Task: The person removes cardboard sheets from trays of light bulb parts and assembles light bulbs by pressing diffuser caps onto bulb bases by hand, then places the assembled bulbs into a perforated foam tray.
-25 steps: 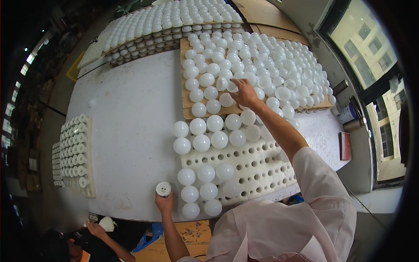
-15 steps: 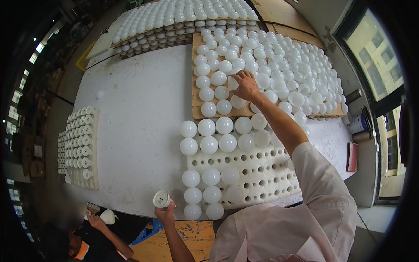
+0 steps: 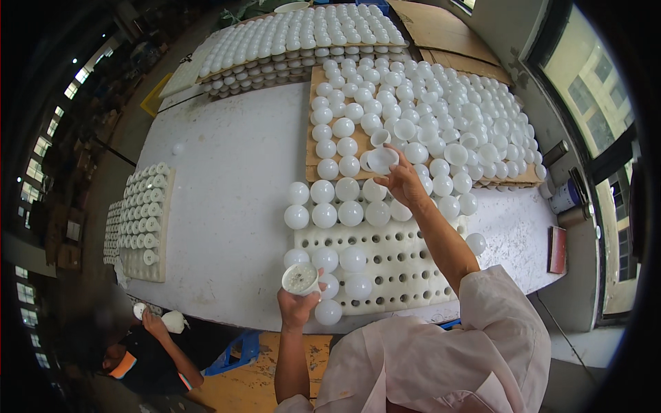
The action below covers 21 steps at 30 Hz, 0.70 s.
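Note:
My left hand (image 3: 299,308) is closed round a white LED bulb body (image 3: 300,277), its round face with small dots turned up. It is raised over the near left corner of a white foam tray (image 3: 406,265) with rows of holes. My right hand (image 3: 405,183) grips a white bulb cover (image 3: 383,160) by its rim, the hollow side facing me. That cover is at the near edge of a cardboard sheet (image 3: 315,162) crowded with white round covers (image 3: 441,113). Several white globes (image 3: 350,213) stand in the foam tray's far rows and near left part.
At the left, a foam tray (image 3: 155,268) holds rows of small white bulb bodies. Stacked layers of white globes (image 3: 296,34) stand at the back. A co-worker's hand (image 3: 155,322) holds a white piece at the lower left. A red box (image 3: 558,249) lies by the window wall.
My right hand has drawn back from among the covers, bringing one cover with it. My left hand has moved right and up with the bulb body, now over the tray corner.

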Each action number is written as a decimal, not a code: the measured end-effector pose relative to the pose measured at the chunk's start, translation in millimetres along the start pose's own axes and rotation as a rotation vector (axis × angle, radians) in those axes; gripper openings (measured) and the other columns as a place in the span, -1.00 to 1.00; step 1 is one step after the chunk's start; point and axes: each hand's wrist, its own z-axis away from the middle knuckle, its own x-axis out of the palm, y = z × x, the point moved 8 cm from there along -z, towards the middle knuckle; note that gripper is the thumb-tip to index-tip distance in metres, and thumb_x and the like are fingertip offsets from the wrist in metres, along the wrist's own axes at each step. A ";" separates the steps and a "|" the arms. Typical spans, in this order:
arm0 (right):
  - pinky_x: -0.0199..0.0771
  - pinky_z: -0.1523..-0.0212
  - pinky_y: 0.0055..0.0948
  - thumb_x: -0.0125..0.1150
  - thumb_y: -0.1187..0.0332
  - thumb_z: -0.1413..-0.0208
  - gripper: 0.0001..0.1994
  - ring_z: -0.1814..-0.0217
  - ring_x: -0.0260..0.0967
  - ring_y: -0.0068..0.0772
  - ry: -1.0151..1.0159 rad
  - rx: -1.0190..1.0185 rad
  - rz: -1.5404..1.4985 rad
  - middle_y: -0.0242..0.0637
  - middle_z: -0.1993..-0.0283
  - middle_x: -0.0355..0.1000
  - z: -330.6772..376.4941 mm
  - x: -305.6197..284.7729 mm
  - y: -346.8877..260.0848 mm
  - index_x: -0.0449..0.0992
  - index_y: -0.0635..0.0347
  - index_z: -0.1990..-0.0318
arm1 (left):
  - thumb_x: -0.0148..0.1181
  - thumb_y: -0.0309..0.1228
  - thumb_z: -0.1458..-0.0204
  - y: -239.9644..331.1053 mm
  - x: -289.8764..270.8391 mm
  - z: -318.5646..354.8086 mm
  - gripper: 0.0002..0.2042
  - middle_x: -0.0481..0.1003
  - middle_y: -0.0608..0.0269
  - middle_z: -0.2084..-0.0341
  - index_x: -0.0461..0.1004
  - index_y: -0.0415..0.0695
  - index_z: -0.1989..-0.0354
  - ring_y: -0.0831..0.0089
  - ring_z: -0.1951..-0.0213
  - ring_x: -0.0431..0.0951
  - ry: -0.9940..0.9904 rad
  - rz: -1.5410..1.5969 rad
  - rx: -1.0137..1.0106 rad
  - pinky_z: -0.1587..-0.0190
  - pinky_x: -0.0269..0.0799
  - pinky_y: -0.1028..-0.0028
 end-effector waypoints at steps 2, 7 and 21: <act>0.53 0.10 -0.40 0.31 0.35 0.04 -0.25 0.01 0.34 -0.37 -0.044 0.039 0.020 -0.21 -0.11 0.22 36.2 17.1 10.2 0.06 0.13 -0.32 | 0.17 -0.54 0.16 -7.4 26.4 -2.6 -0.55 0.50 -0.16 0.11 0.37 -0.41 0.01 0.40 0.31 0.57 -0.090 0.053 -0.087 0.26 0.52 0.44; 0.55 0.26 -0.43 0.42 0.19 0.13 -0.13 0.08 0.41 -0.33 -0.281 0.196 0.011 -0.20 -0.01 0.32 112.7 42.8 29.5 0.04 0.12 -0.32 | 0.21 -0.48 0.16 -18.0 67.7 -7.0 -0.57 0.55 0.06 0.26 0.41 -0.37 0.05 0.52 0.35 0.56 -0.250 0.074 -0.136 0.36 0.47 0.58; 0.58 0.39 -0.46 0.38 0.11 0.17 -0.21 0.05 0.42 -0.39 -0.461 0.330 0.163 -0.18 -0.04 0.36 184.8 77.6 40.6 0.17 0.16 -0.24 | 0.33 -0.41 0.19 -19.8 82.6 25.4 -0.63 0.54 0.23 0.31 0.50 -0.30 0.17 0.55 0.29 0.50 -0.408 -0.214 -0.204 0.23 0.43 0.51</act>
